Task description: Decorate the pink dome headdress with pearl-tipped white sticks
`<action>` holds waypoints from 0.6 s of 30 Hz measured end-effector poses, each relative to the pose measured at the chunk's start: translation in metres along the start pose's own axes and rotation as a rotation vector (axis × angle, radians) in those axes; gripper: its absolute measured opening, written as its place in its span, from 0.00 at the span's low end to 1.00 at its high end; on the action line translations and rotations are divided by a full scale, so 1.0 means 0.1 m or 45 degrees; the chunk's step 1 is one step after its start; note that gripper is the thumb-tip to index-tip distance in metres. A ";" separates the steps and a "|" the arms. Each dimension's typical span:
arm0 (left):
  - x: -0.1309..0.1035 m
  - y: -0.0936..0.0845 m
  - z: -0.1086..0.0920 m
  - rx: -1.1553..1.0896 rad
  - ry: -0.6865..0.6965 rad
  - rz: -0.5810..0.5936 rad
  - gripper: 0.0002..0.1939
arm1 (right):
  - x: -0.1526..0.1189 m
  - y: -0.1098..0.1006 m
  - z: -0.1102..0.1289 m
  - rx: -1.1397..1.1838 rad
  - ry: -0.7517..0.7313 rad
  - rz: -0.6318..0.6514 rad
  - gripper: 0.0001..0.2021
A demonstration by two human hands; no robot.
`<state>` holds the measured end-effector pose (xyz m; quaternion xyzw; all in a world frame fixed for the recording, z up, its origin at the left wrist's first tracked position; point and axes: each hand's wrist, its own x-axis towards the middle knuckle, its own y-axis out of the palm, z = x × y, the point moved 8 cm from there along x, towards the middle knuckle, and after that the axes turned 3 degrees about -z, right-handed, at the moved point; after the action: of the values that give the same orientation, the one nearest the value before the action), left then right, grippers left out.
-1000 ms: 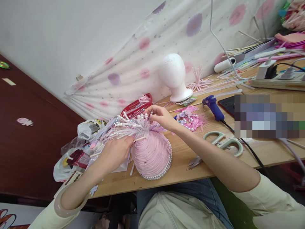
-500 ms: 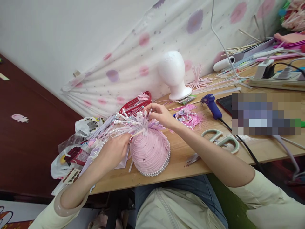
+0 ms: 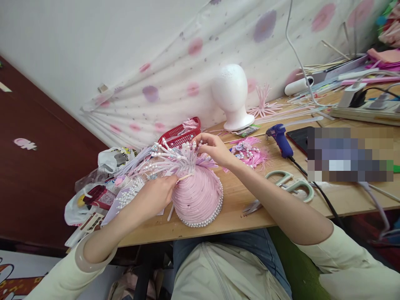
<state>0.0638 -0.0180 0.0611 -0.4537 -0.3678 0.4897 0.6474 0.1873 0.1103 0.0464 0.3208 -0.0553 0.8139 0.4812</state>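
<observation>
A pink dome-shaped piece [image 3: 197, 198] wound with soft strands sits near the table's front edge, with silver beads round its rim. From its top fans a spray of white and pale pink stems [image 3: 175, 160] tipped with pearls. My left hand [image 3: 161, 191] is closed on a thin light stick [image 3: 185, 177] that lies against the dome's upper left side. My right hand [image 3: 212, 149] is pinched at the right side of the spray, among the beaded tips; the fingertips are partly hidden by beads, and they seem to grip one of the beaded stems.
Behind stand a red basket [image 3: 179, 132] and a white foam head [image 3: 233, 96]. To the right lie pink beaded tassels [image 3: 248, 154], a blue glue gun [image 3: 280, 141], green-handled scissors [image 3: 289, 183] and a power strip [image 3: 365, 113]. Plastic bags [image 3: 114, 162] crowd the left.
The camera view has shifted slightly. My left hand has moved a little right and the stick with it, along the top of the dome. My right hand stays at the spray.
</observation>
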 end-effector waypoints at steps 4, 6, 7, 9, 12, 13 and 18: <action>0.00 -0.07 0.02 0.061 -0.042 -0.081 0.16 | -0.01 -0.01 0.00 -0.010 0.005 -0.011 0.08; 0.00 -0.10 0.03 0.082 -0.060 -0.112 0.17 | -0.01 -0.01 0.00 -0.014 0.005 -0.007 0.07; 0.01 -0.09 0.03 0.094 -0.053 -0.090 0.17 | -0.01 -0.01 -0.01 -0.012 0.008 -0.003 0.07; 0.01 -0.06 0.01 0.112 -0.016 -0.021 0.17 | -0.01 0.00 -0.01 -0.004 0.017 0.007 0.07; 0.01 -0.08 0.02 0.117 -0.038 -0.035 0.17 | -0.01 0.00 -0.03 0.000 0.028 0.010 0.07; 0.02 -0.10 0.02 0.127 -0.063 -0.049 0.17 | -0.01 0.00 -0.04 0.003 0.027 0.009 0.08; 0.12 -0.07 0.03 0.283 -0.130 0.030 0.17 | 0.00 0.00 -0.03 0.041 -0.022 -0.014 0.10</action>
<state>0.0661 -0.0067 0.0694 -0.3579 -0.3383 0.5575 0.6683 0.1855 0.1116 0.0439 0.3359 -0.0447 0.8092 0.4801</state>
